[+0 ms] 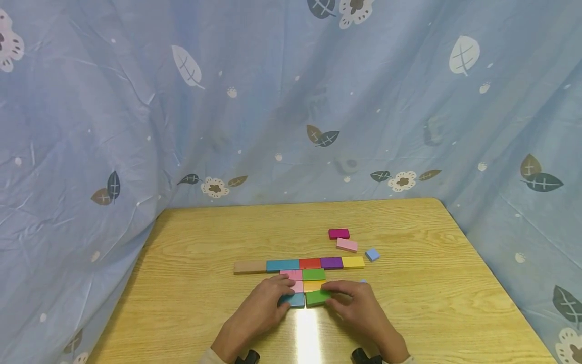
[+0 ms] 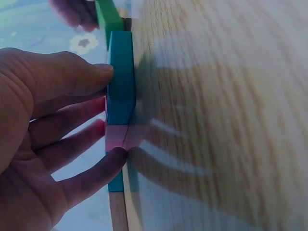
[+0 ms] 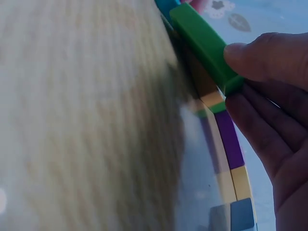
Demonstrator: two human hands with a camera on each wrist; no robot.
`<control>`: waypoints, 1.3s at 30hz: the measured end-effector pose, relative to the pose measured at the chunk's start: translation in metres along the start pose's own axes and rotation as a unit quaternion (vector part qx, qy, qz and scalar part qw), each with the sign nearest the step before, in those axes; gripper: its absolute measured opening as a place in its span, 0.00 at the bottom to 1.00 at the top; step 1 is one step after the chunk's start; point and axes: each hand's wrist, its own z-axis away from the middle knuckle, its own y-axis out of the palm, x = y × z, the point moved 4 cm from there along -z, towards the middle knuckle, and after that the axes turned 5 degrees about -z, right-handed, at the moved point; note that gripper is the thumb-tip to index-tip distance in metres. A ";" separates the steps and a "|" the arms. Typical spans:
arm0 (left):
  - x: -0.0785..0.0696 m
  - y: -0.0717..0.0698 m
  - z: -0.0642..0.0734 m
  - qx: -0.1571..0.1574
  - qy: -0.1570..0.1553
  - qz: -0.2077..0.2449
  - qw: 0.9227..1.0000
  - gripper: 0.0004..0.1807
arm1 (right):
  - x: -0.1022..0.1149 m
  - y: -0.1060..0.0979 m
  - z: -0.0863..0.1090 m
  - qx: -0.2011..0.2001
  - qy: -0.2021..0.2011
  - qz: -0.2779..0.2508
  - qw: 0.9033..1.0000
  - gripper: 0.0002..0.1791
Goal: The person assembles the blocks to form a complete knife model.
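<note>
At the near edge, pale sleeves (image 1: 211,357) and black wrist gear (image 1: 247,357) are cut off by the frame. The right hand (image 1: 364,306) pinches the near green block (image 1: 317,298) between thumb and fingers at its right end; the block sits slightly askew, just apart from the near blue block (image 1: 295,300). The left hand (image 1: 261,305) lies with fingers spread and thumb apart, thumb touching the near blue block, fingers on the two pink blocks (image 1: 298,286), covering their left ends. The orange block (image 1: 312,286) is partly hidden by the right hand; the far green block (image 1: 313,274) lies beyond it.

Next comes a row: tan block (image 1: 250,267), far blue block (image 1: 283,265), red block (image 1: 310,263), purple block (image 1: 332,263), yellow block (image 1: 353,262). A light blue block (image 1: 373,254) lies near its right end; another light blue scrap (image 1: 364,281) barely shows behind the right hand. Farther back on the worktop (image 1: 195,237) are a pale pink block (image 1: 347,245) and a magenta block (image 1: 339,233), then the patterned curtain (image 1: 263,86), cropped by the frame.
</note>
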 end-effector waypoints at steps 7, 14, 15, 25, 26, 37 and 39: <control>0.000 0.000 0.000 0.003 -0.002 -0.001 1.000 0.11 | 0.002 0.006 0.000 0.010 -0.009 0.014 1.000 0.20; -0.001 -0.001 0.000 -0.005 0.005 -0.001 1.000 0.11 | 0.006 0.009 0.000 0.001 -0.049 0.031 0.998 0.22; -0.001 -0.001 0.000 -0.006 0.006 -0.002 1.000 0.11 | 0.006 0.009 0.000 0.000 -0.054 0.030 0.998 0.22; -0.001 0.001 0.000 -0.001 0.003 -0.002 1.000 0.11 | 0.008 0.012 0.001 0.002 -0.058 0.039 0.998 0.23; -0.001 0.001 0.000 -0.001 0.003 -0.001 1.000 0.10 | 0.008 0.012 0.001 0.003 -0.059 0.041 0.997 0.23; -0.001 0.002 0.000 -0.001 0.005 -0.007 1.000 0.11 | 0.009 0.012 0.001 0.005 -0.071 0.054 0.996 0.23; -0.001 0.001 0.000 -0.001 0.006 -0.008 1.000 0.11 | 0.009 0.012 0.000 0.005 -0.073 0.055 0.996 0.23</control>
